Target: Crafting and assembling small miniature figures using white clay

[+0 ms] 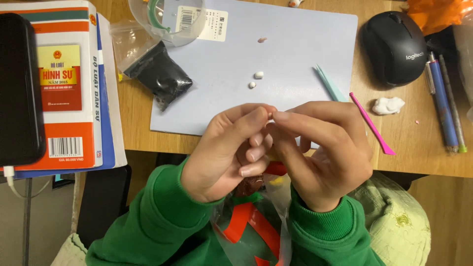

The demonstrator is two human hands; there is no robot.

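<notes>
Left hand [224, 155]: fingertips pinched on a tiny clay bit [270, 114], near table edge.
Right hand [320, 150]: pinches the same bit.
Clay bit: likely soft, light, squashy; hold gently by fingertips.
Clear bag [256, 221]: in lap, red and brown pieces inside.
Far-left bag [157, 71]: black clay.
Mat [295, 64]: white crumbs.

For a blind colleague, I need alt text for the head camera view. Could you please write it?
Two hands in green sleeves, left hand and right hand, pinch something tiny between their fingertips above a clear plastic bag. Behind them, on a wooden desk, lie a pale blue mat with small white clay bits, a pink tool and a black mouse.
</notes>
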